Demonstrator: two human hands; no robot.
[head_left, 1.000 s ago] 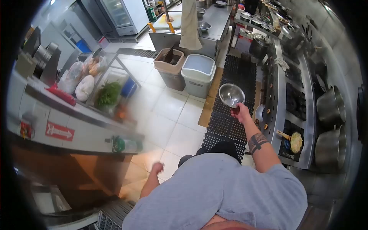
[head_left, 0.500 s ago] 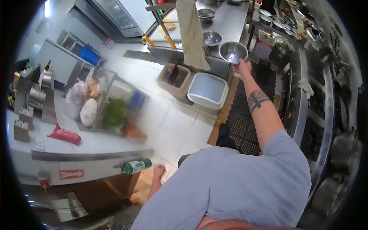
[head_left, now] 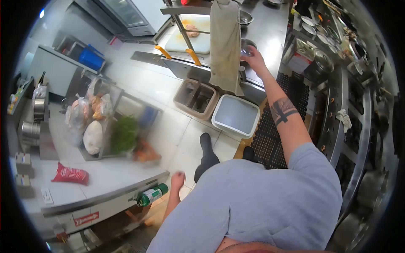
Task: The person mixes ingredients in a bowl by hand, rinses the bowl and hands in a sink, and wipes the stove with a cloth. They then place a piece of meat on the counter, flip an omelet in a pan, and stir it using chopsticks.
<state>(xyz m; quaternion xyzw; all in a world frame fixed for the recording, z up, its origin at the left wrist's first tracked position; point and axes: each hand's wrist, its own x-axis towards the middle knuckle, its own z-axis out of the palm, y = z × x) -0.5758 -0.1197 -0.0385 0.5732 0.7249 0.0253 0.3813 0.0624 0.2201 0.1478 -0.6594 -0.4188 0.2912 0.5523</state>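
My right hand (head_left: 255,61) reaches over the steel counter, its fingers curved at the near rim of a metal bowl (head_left: 249,43). A hanging beige towel (head_left: 225,46) hides that bowl's left part. Behind it stands another metal bowl (head_left: 246,18). My left hand (head_left: 178,179) hangs low beside my body, its fingers loosely curled with nothing seen in them. The nearest thing to it is a green bottle (head_left: 152,195) at the edge of the white counter.
Below the towel stand a divided bin (head_left: 195,99) and a lidded white bin (head_left: 236,115). Bagged food (head_left: 79,113), greens (head_left: 123,134) and a red packet (head_left: 70,174) lie at the left. Yellow-handled tools (head_left: 193,57) stick out by the cutting board (head_left: 190,39). Stoves (head_left: 337,126) line the right.
My right hand has moved forward and slightly left with the bowl, from above the lidded bin to over the steel counter. My left hand has risen slightly. A leg has come into view.
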